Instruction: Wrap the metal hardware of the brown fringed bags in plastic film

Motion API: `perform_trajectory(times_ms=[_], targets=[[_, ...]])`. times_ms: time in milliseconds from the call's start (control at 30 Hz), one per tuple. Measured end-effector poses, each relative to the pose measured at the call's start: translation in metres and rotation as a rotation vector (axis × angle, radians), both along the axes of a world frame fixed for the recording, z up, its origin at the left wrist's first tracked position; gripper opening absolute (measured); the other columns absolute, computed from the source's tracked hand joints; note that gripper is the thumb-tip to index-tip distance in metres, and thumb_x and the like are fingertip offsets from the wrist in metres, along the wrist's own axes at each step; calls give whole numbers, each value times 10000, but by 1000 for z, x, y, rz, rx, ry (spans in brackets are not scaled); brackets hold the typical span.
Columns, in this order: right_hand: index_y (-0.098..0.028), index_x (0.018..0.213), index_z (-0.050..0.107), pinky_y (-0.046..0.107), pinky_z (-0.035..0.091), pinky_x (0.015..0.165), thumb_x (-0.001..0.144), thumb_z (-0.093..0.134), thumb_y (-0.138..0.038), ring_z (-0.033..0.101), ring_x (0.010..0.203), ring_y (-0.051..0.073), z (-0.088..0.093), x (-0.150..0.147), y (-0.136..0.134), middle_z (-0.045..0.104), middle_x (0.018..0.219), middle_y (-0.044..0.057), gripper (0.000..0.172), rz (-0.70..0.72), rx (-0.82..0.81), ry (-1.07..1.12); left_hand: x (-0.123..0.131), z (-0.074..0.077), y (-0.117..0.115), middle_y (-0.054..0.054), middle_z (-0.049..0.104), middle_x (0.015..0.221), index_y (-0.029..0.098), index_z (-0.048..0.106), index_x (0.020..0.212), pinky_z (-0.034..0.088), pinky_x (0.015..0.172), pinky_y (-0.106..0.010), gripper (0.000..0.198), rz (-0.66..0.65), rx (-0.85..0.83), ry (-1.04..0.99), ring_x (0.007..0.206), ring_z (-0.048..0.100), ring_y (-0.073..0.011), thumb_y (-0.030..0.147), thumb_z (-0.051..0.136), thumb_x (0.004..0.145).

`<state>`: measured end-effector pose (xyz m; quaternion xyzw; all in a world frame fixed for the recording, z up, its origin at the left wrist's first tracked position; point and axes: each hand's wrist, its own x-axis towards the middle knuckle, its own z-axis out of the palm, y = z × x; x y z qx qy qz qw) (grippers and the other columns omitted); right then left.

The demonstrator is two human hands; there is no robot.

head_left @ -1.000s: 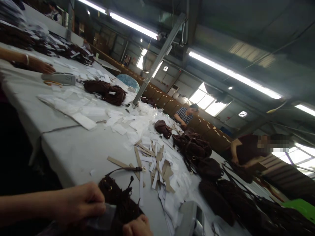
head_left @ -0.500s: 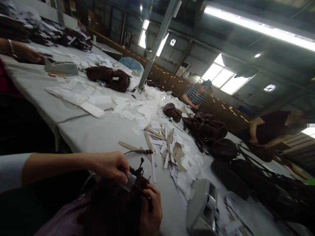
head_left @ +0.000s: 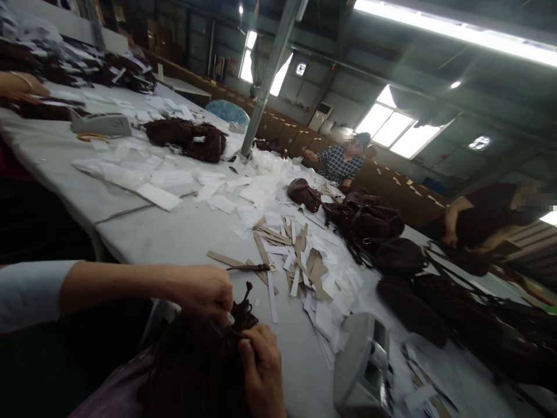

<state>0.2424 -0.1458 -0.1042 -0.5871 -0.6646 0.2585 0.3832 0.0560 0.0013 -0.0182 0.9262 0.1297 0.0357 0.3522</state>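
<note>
A dark brown bag [head_left: 191,366] with fringe and a tasselled cord stands close in front of me, its lower part in deep shadow. My left hand [head_left: 206,293] is closed at its top edge. A small bit of white wrapping paper [head_left: 230,318] pokes out below the fingers, the rest of it hidden by the hand. My right hand [head_left: 263,366] pinches the bag's upper right edge beside the gathered cord. On the table past the hands lies a thin brown strap [head_left: 250,267] with a gold buckle.
Paper strips [head_left: 300,255] and white wrapping scraps litter the table [head_left: 143,232]. A grey tape dispenser [head_left: 363,366] stands at right, another [head_left: 102,123] at far left. Brown bags [head_left: 369,215] line the right side. A metal post [head_left: 263,98] rises mid-table. Other people work around the table.
My left hand has turned over and closed further, so less of the white paper shows. My right hand has shifted slightly left and up, closing on the bag's edge.
</note>
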Motion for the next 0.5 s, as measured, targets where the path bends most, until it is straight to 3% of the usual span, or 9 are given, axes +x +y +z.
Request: perform_trajectory(times_ms=[67,200,267,400,500], targets=[[-225,833,607,308,406,745,961,429,-305,545,838,184,1,-2,0,579,831,22,233,-2,-13,5,10,-4,-6,30,608,522,202,728,712,297,479,-202,109,-28,-35,-26,463,423,-90,160,645,769],[-231,857,609,303,401,736,965,417,-299,540,830,182,-4,-1,-3,569,825,18,231,-55,9,10,16,-6,-10,6,646,597,205,729,785,311,502,-207,178,72,-29,5,504,449,-105,199,563,849],[-240,900,618,298,405,729,963,427,-292,542,830,181,-10,1,-5,573,832,16,208,-84,32,2,9,-6,-5,9,633,620,194,715,832,326,503,-198,171,64,-119,63,523,466,-109,248,555,863],[-251,928,623,295,412,721,954,450,-275,548,822,181,-21,5,-5,584,842,13,177,-113,55,-20,-16,-12,7,14,621,735,168,648,933,381,519,-176,190,-31,-458,187,621,536,-125,309,626,808],[-245,896,620,310,404,728,946,461,-258,543,815,185,-20,4,-2,578,824,13,167,-72,63,-72,-34,-22,5,30,554,663,169,612,820,340,471,-182,123,25,-492,225,567,493,-117,289,586,818]])
